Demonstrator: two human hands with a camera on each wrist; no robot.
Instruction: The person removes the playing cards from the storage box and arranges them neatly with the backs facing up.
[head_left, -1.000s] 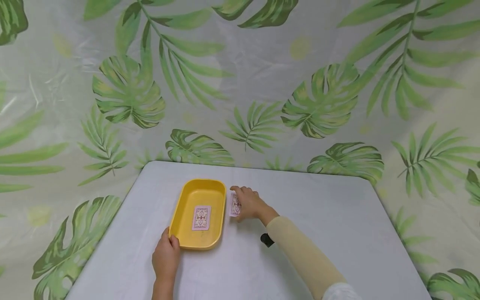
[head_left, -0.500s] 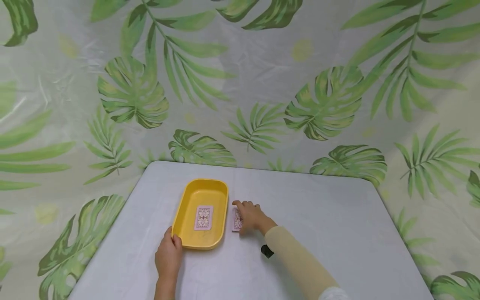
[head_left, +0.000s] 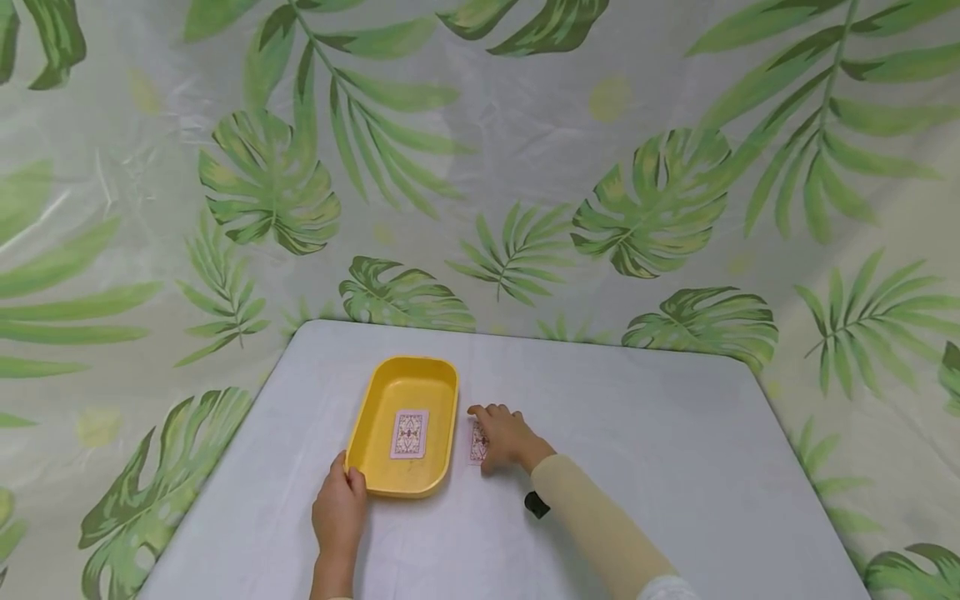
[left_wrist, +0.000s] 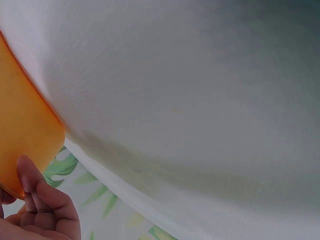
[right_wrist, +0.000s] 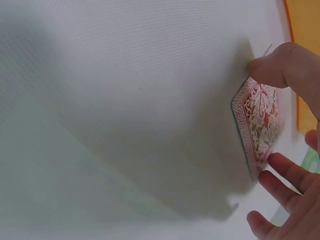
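Note:
My left hand [head_left: 339, 508] grips the near-left corner of a yellow tray [head_left: 363, 417], its thumb over the rim. The left wrist view shows the fingers pinching the tray's edge [left_wrist: 22, 135]. One playing card [head_left: 408, 434] with a pink patterned back lies face down on the tray's floor. Just right of the tray, my right hand [head_left: 512, 439] holds another pink-backed playing card [head_left: 477, 442] low over the table. In the right wrist view, the thumb is at one end of this card [right_wrist: 262, 117] and fingertips at the other. Whether more cards lie beneath it cannot be told.
A white cloth covers the table [head_left: 637, 433], which reaches well to the right of both hands. Behind it hangs a leaf-patterned sheet [head_left: 525, 150]. A small black object [head_left: 536, 504] sits under the right forearm, at the wrist.
My right hand has come down and nearer to me with the playing card, from beside the tray's rim. The left hand keeps its grip on the tray. The head view has shifted slightly.

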